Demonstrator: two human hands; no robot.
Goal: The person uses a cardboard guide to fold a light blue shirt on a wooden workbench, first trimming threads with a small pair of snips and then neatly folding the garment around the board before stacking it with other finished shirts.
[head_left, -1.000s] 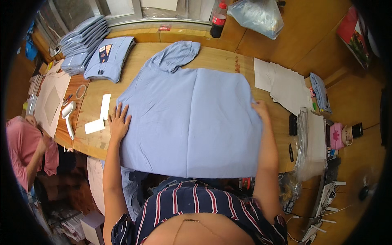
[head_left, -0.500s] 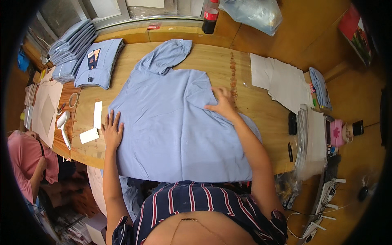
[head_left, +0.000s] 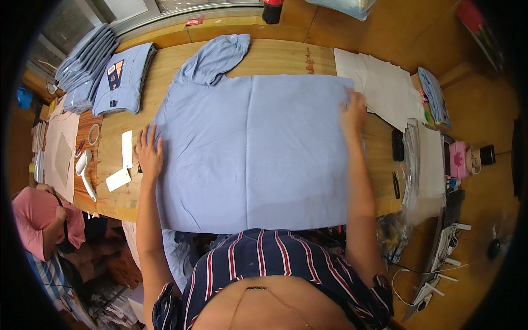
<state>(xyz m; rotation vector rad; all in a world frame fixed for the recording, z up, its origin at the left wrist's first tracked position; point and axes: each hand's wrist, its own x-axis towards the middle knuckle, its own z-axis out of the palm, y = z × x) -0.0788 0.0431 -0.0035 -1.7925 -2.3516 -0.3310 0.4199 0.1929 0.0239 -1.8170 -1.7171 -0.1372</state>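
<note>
A light blue shirt (head_left: 250, 148) lies spread on the wooden table in front of me. One of its sleeves (head_left: 214, 60) sticks out bunched at the far left, and a crease runs down the body's middle. My left hand (head_left: 148, 151) rests on the shirt's left edge, open, with fingers apart. At the far right corner of the cloth is my right hand (head_left: 352, 114). Its fingers are smeared by motion, so I cannot tell whether they grip the fabric. Two white tags (head_left: 117, 179) lie on the table just left of my left hand.
Folded blue shirts in clear bags (head_left: 88, 66) are stacked at the far left, beside another folded shirt (head_left: 124, 80). A white handheld steamer (head_left: 84, 170) lies nearer. White paper sheets (head_left: 385, 88) are at the right. A person in pink (head_left: 41, 217) sits at the lower left.
My right hand has moved out to the right and away from me. The shirt's folded-over right side now lies opened flat. My left hand stays at the left edge.
</note>
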